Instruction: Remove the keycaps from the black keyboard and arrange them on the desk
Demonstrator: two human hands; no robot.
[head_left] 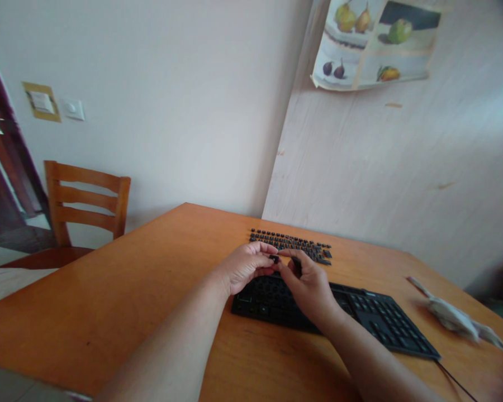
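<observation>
Above the left part of a black keyboard (385, 321), my two hands meet. Between the thumb and fingertips of my left hand (251, 262) is a small black keycap (274, 258). The thumb and index finger of my right hand (308, 282) close in on the same keycap from the right, with their tips at its edge. A dark patch shows inside the curl of my right hand; what it is cannot be made out. Behind the hands, loose black keycaps (293, 241) lie in rows on the table. The keyboard's left section looks stripped of keycaps, while its right section has them.
The wooden table (142, 285) reaches back to the wall. A crumpled greyish cloth-like thing (452, 318) lies at the right. The keyboard's cable (455, 379) runs off the front right. A wooden chair (88, 204) stands beyond the left edge. Fruit paintings (377, 44) hang above.
</observation>
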